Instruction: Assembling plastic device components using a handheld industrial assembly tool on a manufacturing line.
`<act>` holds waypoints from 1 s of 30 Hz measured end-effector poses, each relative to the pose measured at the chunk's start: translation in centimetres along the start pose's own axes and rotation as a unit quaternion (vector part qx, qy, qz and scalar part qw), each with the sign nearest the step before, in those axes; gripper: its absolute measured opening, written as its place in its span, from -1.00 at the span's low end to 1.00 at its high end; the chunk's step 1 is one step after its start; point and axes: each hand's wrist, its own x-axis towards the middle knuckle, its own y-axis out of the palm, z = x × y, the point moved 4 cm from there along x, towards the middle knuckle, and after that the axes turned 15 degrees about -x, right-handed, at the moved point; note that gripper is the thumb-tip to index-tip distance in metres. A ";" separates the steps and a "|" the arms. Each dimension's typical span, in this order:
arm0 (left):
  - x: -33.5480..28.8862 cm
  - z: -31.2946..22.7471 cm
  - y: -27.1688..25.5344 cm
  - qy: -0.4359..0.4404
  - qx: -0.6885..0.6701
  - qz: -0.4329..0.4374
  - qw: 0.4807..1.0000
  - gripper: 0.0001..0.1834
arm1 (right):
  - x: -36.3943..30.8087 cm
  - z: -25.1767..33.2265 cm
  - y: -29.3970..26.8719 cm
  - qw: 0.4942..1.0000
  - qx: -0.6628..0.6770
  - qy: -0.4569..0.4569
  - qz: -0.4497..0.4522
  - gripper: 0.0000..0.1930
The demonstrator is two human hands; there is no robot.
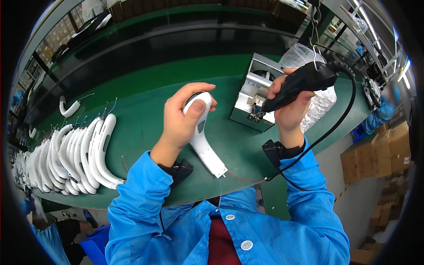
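Note:
My left hand (179, 117) grips the rounded, vented end of a white curved plastic housing (206, 153), which looks like half of a neck fan. Thin red and blue wires trail from the housing's square lower end over the table. A black electric screwdriver (304, 84) is held in my right hand (289, 112), fingers wrapped round its body. It hangs from a metal hook, and a coiled black cable runs off its back end. The tool's front end is at the opening of a grey metal screw feeder (240, 106); its tip is hard to make out there.
A long row of white curved housings (79, 154) with wires lies along the green table's (145, 115) left side. One more housing (68, 108) lies behind the row. Clear plastic bags (320, 106) sit right of the feeder. Cardboard boxes (377, 152) and another person (384, 108) are at right.

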 end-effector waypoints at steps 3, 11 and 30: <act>0.3 1.7 0.5 0.007 0.008 -0.007 1.000 -0.31 | -0.2 -1.1 0.0 1.000 -0.007 -0.004 0.002 -0.18; 0.2 2.3 0.1 0.055 0.031 -0.013 0.998 -0.36 | -0.4 -2.1 0.9 0.999 -0.035 0.037 0.012 -0.22; 0.5 3.2 -0.6 0.050 0.045 -0.008 0.998 -0.40 | -8.3 -3.1 7.8 0.963 0.173 0.197 0.068 0.03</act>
